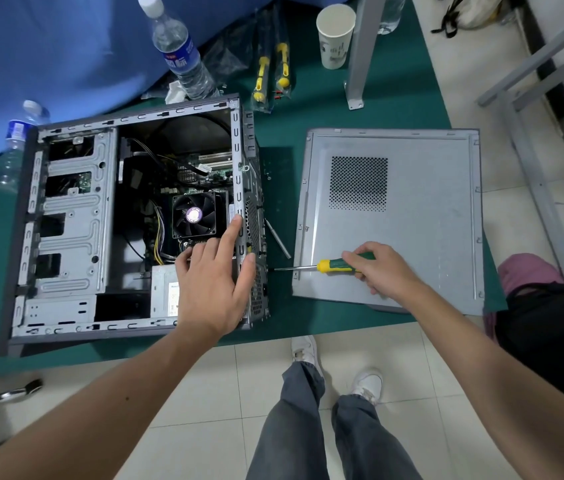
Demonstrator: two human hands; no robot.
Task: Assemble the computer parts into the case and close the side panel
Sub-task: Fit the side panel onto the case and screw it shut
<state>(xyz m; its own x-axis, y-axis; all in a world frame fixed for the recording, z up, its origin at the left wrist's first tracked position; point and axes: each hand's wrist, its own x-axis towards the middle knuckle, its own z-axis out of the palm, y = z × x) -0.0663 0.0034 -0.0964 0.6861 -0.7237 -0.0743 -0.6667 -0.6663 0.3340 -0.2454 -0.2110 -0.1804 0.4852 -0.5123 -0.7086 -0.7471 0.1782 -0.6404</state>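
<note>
Gripping rubbery green-yellow screwdriver (pixel 337 265) in right hand (pixel 382 268), left hand (pixel 213 282) spread on perforated steel case (pixel 66 216)

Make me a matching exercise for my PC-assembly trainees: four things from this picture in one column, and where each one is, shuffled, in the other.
Things:
1. Screwdriver
2. Side panel
3. Paper cup
4. CPU fan

Places:
A. Inside the open computer case
B. Standing at the far edge of the green mat, beside a metal leg
C. Gripped in the right hand, tip at the case's rear
D. Lying flat on the mat, right of the case

Pairs: 1-C, 2-D, 3-B, 4-A
</note>
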